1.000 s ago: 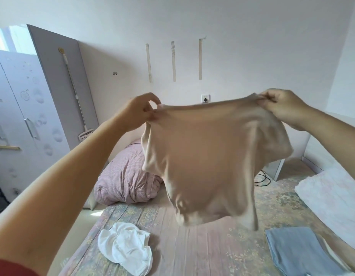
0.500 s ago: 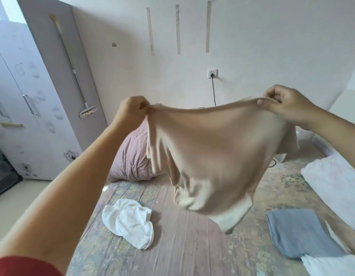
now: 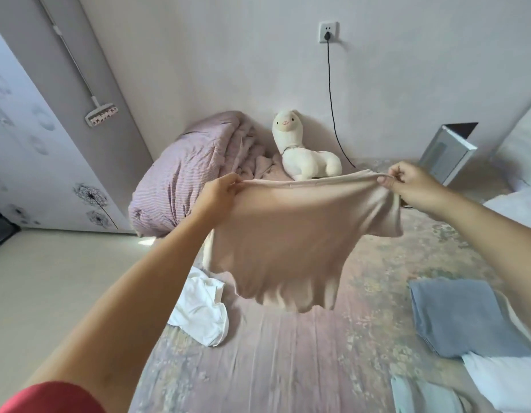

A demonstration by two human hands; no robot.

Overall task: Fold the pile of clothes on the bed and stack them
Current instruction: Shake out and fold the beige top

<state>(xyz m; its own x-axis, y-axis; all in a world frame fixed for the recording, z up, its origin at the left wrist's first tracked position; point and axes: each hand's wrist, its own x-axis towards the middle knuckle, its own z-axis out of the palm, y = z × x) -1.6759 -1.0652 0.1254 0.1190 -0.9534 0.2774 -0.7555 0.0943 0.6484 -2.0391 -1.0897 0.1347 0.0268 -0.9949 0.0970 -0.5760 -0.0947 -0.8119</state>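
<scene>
Clothes number at least four pieces on the bed (image 3: 288, 368), whose patterned sheet spreads beneath both hands. One beige garment (image 3: 291, 242) hangs in the air between the hands, stretched by its top edge, its lower hem clear of the sheet. The left hand (image 3: 219, 193) pinches one top corner, fingers curled on the cloth; the right hand (image 3: 407, 181) pinches the other corner between thumb and fingers. One folded blue garment (image 3: 464, 317) lies flat below the right hand, near the bed's right side, with a folded white piece (image 3: 508, 383) just nearer the camera, touching it. One crumpled white garment (image 3: 203, 311) lies below the left hand, partly hidden by the left forearm. Beyond the left hand sits one bundled striped quilt (image 3: 181, 180) against the wall. One plush alpaca (image 3: 303, 153) stands beyond the stretched garment, between the hands. One laptop (image 3: 446, 153) stands open beyond the right hand. One black cable (image 3: 331, 99) runs down from the one wall socket (image 3: 329, 32).
</scene>
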